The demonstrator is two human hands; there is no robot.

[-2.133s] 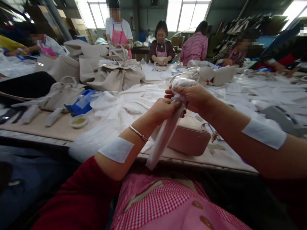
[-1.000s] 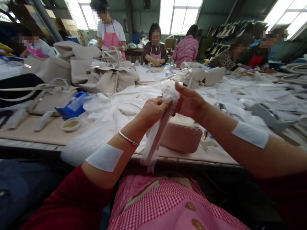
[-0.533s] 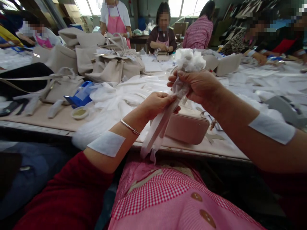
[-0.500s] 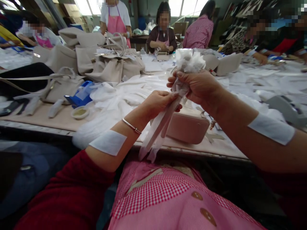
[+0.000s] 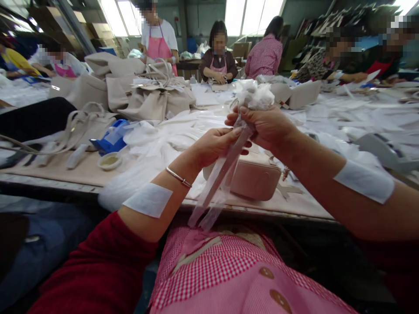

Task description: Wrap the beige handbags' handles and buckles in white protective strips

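Note:
My right hand point(image 5: 266, 126) is closed around the top of a long pink strap point(image 5: 218, 183) wrapped in thin white tissue, and a bunch of crumpled tissue point(image 5: 254, 94) sticks up above the fist. My left hand point(image 5: 214, 144) pinches the same strap just below. The wrapped strap hangs down toward my lap, in front of a small pink handbag point(image 5: 252, 179) lying on the workbench point(image 5: 65, 170).
A heap of white tissue sheets point(image 5: 157, 144) lies behind my hands. To the left are a blue tape dispenser point(image 5: 111, 137), a small glue dish point(image 5: 109, 160) and beige handbags point(image 5: 144, 96). Several other people work around the bench at the back and right.
The tissue has bunched up above my right fist, which rose and then dropped slightly. More of the strap now hangs wrapped below my left hand.

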